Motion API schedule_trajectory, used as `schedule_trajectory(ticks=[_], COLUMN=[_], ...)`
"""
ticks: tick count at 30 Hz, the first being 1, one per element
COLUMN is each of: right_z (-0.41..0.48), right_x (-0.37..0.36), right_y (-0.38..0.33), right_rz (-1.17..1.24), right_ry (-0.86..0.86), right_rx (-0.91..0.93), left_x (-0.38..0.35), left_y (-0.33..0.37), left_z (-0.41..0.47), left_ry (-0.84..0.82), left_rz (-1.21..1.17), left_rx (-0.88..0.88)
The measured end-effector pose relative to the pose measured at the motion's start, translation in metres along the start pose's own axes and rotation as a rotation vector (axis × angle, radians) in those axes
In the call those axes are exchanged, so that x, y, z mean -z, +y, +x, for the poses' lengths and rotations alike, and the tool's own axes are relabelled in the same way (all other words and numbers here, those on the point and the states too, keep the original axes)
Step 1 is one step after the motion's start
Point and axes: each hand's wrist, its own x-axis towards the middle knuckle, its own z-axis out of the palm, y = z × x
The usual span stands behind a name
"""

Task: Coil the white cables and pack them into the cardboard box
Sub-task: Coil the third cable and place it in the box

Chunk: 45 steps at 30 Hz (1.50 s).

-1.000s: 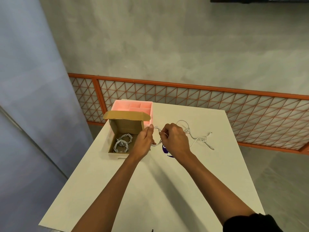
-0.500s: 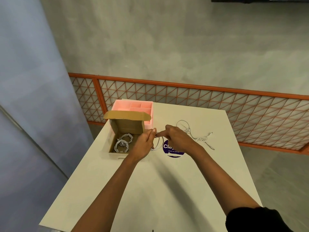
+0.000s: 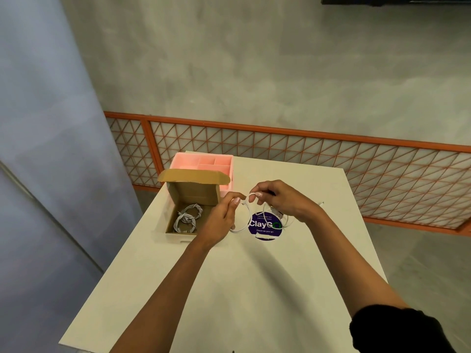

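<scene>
An open cardboard box [image 3: 193, 192] stands at the table's left edge with its lid flap raised. Two coiled white cables [image 3: 187, 217] lie inside it. Just right of the box, my left hand [image 3: 223, 217] and my right hand [image 3: 280, 200] both pinch a white cable [image 3: 246, 217] above the table. A loop of it hangs down between the hands. The rest of that cable trails under my right hand, mostly hidden, with one end [image 3: 322, 203] lying on the table to the right.
A pink divided organiser tray [image 3: 178, 159] sits right behind the box. A round purple sticker [image 3: 265, 229] is on the white table [image 3: 229, 289] under the hands. An orange lattice railing [image 3: 305, 149] runs behind the table; the table's edges drop off left and right.
My right hand drew the loose cable in from the right and rose beside my left hand, forming a hanging loop. Much less cable lies spread on the table.
</scene>
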Motion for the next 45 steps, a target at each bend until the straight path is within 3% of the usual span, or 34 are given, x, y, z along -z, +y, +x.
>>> schedule_trajectory(ticks=[13, 19, 23, 36, 45], right_z=[0.005, 0.004, 0.002, -0.011, -0.009], right_x=[-0.029, -0.032, -0.036, -0.043, -0.038], right_y=[0.024, 0.024, 0.019, 0.004, -0.01], right_rz=[0.608, 0.746, 0.8, 0.509, 0.025], right_ry=[0.297, 0.251, 0.226, 0.07, 0.329], right_rx=[-0.09, -0.29, -0.363, -0.211, -0.104], left_x=[-0.003, -0.001, -0.001, 0.001, 0.002], left_y=[0.019, 0.017, 0.014, 0.004, 0.0], left_z=[-0.001, -0.003, -0.004, 0.003, 0.004], left_ry=[-0.063, -0.125, -0.082, 0.043, 0.121], left_rz=[-0.122, -0.012, 0.024, 0.128, 0.122], left_rx=[-0.045, -0.06, -0.074, -0.079, -0.019])
